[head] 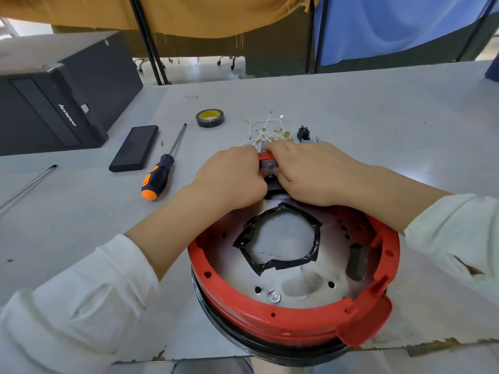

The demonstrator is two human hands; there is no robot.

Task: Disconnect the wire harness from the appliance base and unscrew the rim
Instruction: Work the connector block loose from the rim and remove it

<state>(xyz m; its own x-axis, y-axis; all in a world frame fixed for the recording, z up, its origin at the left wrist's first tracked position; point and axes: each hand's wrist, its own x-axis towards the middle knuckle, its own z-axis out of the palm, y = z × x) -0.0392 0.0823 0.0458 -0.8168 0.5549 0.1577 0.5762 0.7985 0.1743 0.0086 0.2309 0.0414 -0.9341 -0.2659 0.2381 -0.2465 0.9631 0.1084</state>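
— Since both hands meet at the far edge of the base, which one actually has the connector?

— Both seem to. The left hand (232, 172) is curled tight, its fingers closed on the small grey connector block (267, 166) from the left, and the right hand (305, 172) wraps over the same block from the right, fingertips folded down onto it. Neither is slack. How the thumbs sit underneath is hidden.

— And the wire harness?

— The wire harness (266, 133) fans out just beyond the knuckles, away from the person: pale leads with brass terminals lying on the table (364, 117). So its length runs from the grip straight outward, off the far side of the red rim (291, 318).

— Which way would a pull go, then?

— My guess: outward along those leads, away from the appliance base (294, 268), which lies on the near side of the grip, toward the body. The hands sit about equally close to the block; the left looks set to brace, the right to tug, though that is only a reading.

— The rim screws?

— Not started, as far as I can judge. The screwdriver (164, 168) lies untouched, left of the left hand and clear of it, with the tape roll (210, 118) beyond its tip.
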